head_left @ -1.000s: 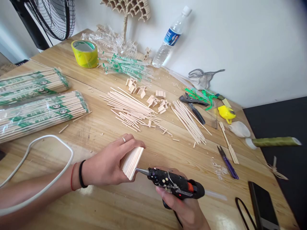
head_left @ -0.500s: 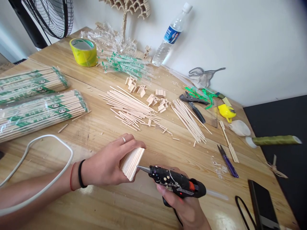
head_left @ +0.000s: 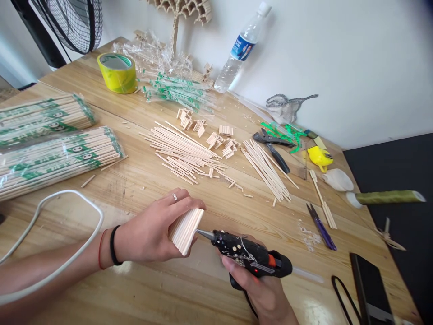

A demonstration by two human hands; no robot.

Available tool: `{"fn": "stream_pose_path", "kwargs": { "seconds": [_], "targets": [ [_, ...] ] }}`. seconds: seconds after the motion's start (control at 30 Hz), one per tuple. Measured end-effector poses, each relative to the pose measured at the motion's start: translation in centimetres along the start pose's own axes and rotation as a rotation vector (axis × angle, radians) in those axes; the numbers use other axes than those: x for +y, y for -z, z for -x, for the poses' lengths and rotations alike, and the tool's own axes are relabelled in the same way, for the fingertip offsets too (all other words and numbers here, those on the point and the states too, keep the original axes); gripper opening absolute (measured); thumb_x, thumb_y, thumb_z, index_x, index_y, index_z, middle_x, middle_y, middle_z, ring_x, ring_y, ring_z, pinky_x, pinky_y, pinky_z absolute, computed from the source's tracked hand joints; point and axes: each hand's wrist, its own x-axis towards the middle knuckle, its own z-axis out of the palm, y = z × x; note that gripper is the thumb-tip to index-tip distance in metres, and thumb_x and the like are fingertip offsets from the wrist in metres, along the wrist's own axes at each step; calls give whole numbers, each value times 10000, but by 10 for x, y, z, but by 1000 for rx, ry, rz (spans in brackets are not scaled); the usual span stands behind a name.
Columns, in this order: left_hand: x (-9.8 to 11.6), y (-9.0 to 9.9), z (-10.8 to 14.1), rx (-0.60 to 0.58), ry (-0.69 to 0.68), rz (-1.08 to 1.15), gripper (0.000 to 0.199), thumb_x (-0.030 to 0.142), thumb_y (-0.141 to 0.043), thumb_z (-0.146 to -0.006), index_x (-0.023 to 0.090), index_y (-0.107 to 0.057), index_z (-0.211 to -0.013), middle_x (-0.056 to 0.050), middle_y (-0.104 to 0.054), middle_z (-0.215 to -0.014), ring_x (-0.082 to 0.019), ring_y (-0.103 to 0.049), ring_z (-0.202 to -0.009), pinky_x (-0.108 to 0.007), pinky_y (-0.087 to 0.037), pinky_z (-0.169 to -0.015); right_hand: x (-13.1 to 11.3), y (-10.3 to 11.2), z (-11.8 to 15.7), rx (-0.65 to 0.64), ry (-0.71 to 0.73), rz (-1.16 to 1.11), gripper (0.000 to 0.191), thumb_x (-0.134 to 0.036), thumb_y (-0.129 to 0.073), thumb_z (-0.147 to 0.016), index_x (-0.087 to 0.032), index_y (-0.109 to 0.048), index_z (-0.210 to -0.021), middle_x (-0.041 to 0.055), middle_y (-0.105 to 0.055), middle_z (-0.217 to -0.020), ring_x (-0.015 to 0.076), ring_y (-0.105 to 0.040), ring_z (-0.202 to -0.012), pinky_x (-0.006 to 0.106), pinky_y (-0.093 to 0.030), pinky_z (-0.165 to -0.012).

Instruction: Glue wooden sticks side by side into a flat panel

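Between the thumb and fingers of my left hand (head_left: 158, 228) is a small block of wooden sticks (head_left: 186, 231) laid side by side, tilted, with its ribbed face up. My right hand (head_left: 260, 286) is wrapped round a black hot glue gun (head_left: 250, 253), spotted with dried glue. Its metal nozzle points left and meets the right edge of the stick block. A small red light shows on the gun's side, and a clear glue stick (head_left: 307, 274) juts from its back. The far fingers of my right hand are partly hidden behind the gun.
Loose sticks (head_left: 182, 146), short glued pieces (head_left: 226, 131) and pliers (head_left: 275, 151) lie beyond my hands. Purple-handled snips (head_left: 321, 228) and a black phone-like slab (head_left: 372, 289) are at right. Packed sticks (head_left: 57, 158), yellow tape (head_left: 117, 74) and a white cable (head_left: 98, 212) are at left.
The glue gun has shifted slightly right and up, its nozzle tip sliding a little along the block's edge. My left hand and the stick block stay in place.
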Motion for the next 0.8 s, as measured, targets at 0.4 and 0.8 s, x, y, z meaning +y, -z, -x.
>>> {"fn": "stream_pose_path", "kwargs": {
  "seconds": [0.4, 0.8],
  "targets": [
    [-2, -1, 0, -2, -2, -5, 564, 122, -751, -820, 240, -519, -1320, -58, -600, -1138, -250, -609, -1044, -362, -529, -924, -3, -5, 1, 79, -33, 27, 183, -361, -864, -792, -262, -829, -942, 76, -805, -904, 357, -773, -902, 480, -612, -888],
    [-2, -1, 1, -13, -21, -14, 589, 114, -756, -814, 225, -507, -1336, -56, -582, -1156, -235, -597, -1063, -336, -513, -925, -4, 0, -5, -7, -25, 47, 208, -436, -825, -860, -229, -795, -867, 62, -767, -819, 290, -714, -772, 420, -590, -781]
  ]
}}
